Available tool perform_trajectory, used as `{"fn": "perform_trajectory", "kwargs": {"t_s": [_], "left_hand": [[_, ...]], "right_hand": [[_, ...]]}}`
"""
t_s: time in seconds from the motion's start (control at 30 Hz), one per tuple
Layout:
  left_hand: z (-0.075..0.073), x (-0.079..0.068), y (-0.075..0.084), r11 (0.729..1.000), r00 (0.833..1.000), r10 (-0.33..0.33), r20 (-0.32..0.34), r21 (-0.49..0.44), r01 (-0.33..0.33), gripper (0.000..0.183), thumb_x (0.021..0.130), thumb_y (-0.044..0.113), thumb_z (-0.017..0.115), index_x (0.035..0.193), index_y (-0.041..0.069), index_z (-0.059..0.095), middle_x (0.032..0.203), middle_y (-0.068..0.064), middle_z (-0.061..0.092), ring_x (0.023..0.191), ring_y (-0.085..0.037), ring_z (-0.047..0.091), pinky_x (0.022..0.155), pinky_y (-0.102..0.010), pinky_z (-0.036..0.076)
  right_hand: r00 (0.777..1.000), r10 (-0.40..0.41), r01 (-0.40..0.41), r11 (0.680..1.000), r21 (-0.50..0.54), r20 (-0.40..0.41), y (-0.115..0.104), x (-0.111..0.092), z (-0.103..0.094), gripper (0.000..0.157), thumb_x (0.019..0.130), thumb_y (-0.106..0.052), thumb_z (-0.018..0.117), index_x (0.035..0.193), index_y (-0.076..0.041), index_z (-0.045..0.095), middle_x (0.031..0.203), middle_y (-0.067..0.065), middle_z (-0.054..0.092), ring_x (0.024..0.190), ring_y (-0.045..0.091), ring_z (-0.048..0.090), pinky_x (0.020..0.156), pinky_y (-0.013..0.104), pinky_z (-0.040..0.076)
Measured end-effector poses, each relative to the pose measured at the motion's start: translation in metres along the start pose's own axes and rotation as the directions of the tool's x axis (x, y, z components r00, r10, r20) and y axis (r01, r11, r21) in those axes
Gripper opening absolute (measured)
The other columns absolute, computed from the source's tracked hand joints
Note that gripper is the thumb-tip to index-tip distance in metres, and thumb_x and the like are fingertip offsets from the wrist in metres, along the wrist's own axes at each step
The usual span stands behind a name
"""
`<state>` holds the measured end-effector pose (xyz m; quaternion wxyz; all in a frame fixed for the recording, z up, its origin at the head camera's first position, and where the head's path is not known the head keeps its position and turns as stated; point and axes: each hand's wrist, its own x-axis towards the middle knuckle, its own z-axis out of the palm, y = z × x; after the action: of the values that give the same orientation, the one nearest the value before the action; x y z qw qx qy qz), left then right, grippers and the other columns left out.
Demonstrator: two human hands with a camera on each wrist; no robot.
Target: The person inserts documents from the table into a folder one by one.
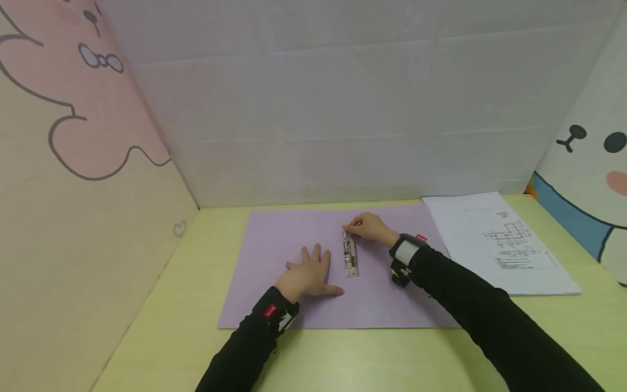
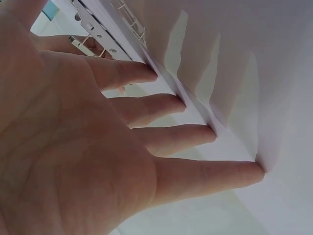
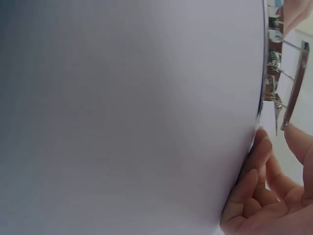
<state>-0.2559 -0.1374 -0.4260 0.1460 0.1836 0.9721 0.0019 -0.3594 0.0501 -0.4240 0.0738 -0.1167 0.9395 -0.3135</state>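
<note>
A narrow metal binder mechanism [image 1: 350, 255] lies lengthwise on a purple sheet [image 1: 274, 231]. Its raised bar [image 3: 297, 83], carried on thin prongs, shows in the right wrist view. My right hand [image 1: 369, 227] grips the far end of the mechanism, thumb against the tip of the bar and curled fingers low by the base. To the left of the mechanism, my left hand [image 1: 307, 276] rests on the sheet with fingers spread and straight. In the left wrist view its fingertips touch the surface, and the metal mechanism [image 2: 100, 34] appears beyond the hand.
A stack of white paper [image 1: 504, 250] with a printed technical drawing lies at the right, beside the purple sheet. The yellow-green table [image 1: 343, 359] is bounded by a white back wall [image 1: 313, 109] and side panels with cartoon drawings.
</note>
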Motion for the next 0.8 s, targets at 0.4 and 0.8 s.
{"fn": "perform_trajectory", "kwargs": {"t_s": [0.4,0.8], "left_hand": [[-0.001,-0.002,0.001,1.000,1.000,-0.012,0.023,-0.016,0.012,0.106,0.072,0.072,0.054,0.149,0.008,0.020,0.154,-0.022,0.011,0.134,-0.048,0.009,0.086,-0.077,0.030],[-0.004,-0.006,0.003,0.999,0.999,-0.016,0.034,-0.028,0.017,0.106,0.072,0.071,0.054,0.149,0.007,0.018,0.154,-0.021,0.009,0.135,-0.047,0.008,0.088,-0.076,0.028]], "right_hand": [[0.999,0.037,-0.039,0.997,0.065,0.025,-0.002,-0.024,-0.019,0.051,0.091,-0.041,0.052,0.116,0.003,0.059,0.090,0.013,0.070,0.072,0.018,0.061,0.062,0.030,0.048],[1.000,-0.027,0.027,0.999,0.043,-0.008,0.018,-0.071,-0.050,0.046,0.091,-0.041,0.052,0.112,-0.001,0.062,0.100,0.018,0.067,0.080,0.021,0.065,0.066,0.034,0.050]]}}
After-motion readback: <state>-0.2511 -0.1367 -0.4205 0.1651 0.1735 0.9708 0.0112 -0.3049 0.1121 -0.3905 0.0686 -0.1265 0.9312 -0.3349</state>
